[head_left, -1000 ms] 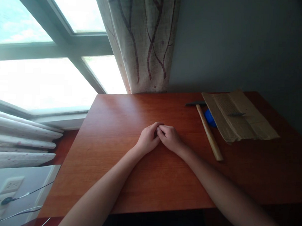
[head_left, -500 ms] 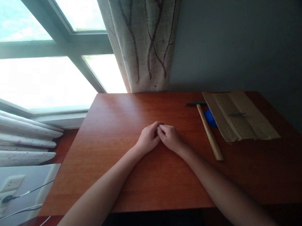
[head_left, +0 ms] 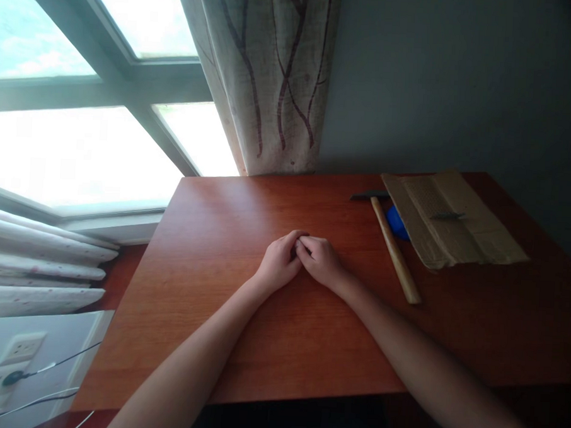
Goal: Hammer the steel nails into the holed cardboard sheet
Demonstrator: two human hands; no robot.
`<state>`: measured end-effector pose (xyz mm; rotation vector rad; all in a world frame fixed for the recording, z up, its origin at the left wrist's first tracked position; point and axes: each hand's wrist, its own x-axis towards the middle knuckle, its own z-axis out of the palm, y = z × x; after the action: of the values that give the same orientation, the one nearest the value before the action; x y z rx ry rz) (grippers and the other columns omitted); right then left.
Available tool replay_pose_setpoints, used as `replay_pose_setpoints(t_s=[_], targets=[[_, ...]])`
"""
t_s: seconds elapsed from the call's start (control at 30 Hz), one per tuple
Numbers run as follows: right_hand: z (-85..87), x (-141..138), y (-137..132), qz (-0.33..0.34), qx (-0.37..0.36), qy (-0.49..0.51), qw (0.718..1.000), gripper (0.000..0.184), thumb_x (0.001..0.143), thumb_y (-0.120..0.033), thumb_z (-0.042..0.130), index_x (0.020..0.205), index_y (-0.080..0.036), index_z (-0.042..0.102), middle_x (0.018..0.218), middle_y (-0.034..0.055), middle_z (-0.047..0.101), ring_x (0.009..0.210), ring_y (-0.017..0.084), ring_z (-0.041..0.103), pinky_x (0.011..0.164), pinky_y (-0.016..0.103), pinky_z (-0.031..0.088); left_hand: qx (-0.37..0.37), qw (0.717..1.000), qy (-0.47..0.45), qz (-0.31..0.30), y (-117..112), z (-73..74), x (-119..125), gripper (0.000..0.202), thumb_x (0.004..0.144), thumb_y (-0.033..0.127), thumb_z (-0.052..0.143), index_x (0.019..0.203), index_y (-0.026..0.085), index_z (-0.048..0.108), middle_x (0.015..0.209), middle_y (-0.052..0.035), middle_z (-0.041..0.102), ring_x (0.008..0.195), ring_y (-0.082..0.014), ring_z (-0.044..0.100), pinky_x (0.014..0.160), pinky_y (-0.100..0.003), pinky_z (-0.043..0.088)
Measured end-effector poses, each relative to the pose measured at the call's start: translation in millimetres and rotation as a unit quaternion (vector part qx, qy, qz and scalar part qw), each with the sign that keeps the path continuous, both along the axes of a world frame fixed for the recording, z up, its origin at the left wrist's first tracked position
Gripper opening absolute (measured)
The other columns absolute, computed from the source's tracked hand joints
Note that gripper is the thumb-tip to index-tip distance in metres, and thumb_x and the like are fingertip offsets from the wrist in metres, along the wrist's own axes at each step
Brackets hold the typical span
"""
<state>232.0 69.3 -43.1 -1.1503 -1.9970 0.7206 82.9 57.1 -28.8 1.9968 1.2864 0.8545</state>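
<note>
My left hand and my right hand rest together on the brown wooden table, clasped with the fingers curled in. No object shows in either hand; the insides of the palms are hidden. To the right of my right hand, apart from it, lies a hammer with a pale wooden handle pointing towards me and a dark head at the far end. A blue object sits beside the handle, partly covered by a flattened piece of cardboard. On the cardboard is a small heap of thin grey metal pieces, perhaps nails.
A window and a patterned curtain stand behind the table to the left. Wall sockets with a plug and cables are at the lower left. A grey wall rises behind the table on the right.
The view has shifted very slightly. My hands stay clasped in the same place, and nothing on the table has moved.
</note>
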Motion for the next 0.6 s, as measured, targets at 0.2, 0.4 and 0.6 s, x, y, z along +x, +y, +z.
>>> replay_pose_setpoints(t_s=[0.2, 0.4, 0.6], targets=[[1.9, -0.1, 0.2, 0.001, -0.001, -0.004, 1.0, 0.03, 0.096, -0.023, 0.045, 0.066, -0.022, 0.046, 0.067, 0.0038, 0.064, 0.061, 0.016, 0.057, 0.06, 0.028, 0.036, 0.001, 1.0, -0.001, -0.002, -0.2, 1.0, 0.1, 0.04, 0.077, 0.01, 0.053, 0.115, 0.017, 0.063, 0.105, -0.009, 0.074, 0.095, -0.0225, 0.071, 0.085, -0.031, 0.053], [-1.3, 0.1, 0.5, 0.002, 0.003, -0.003, 1.0, 0.029, 0.096, -0.023, 0.045, 0.067, -0.022, 0.046, 0.068, 0.0041, 0.064, 0.062, 0.017, 0.057, 0.061, 0.029, 0.036, 0.0, 1.0, 0.001, -0.004, 0.1, 0.1, -0.9, 0.041, 0.077, 0.01, 0.054, 0.116, 0.017, 0.062, 0.107, -0.0095, 0.074, 0.095, -0.023, 0.071, 0.085, -0.032, 0.053], [-2.2, 0.4, 0.5, 0.005, -0.001, -0.001, 1.0, 0.029, 0.096, -0.024, 0.045, 0.067, -0.022, 0.046, 0.068, 0.0036, 0.063, 0.063, 0.016, 0.056, 0.061, 0.029, 0.035, 0.002, 1.0, 0.0, 0.0, 0.3, 0.2, -0.2, 0.038, 0.078, 0.011, 0.053, 0.115, 0.018, 0.062, 0.106, -0.0088, 0.075, 0.095, -0.0225, 0.071, 0.085, -0.032, 0.053]])
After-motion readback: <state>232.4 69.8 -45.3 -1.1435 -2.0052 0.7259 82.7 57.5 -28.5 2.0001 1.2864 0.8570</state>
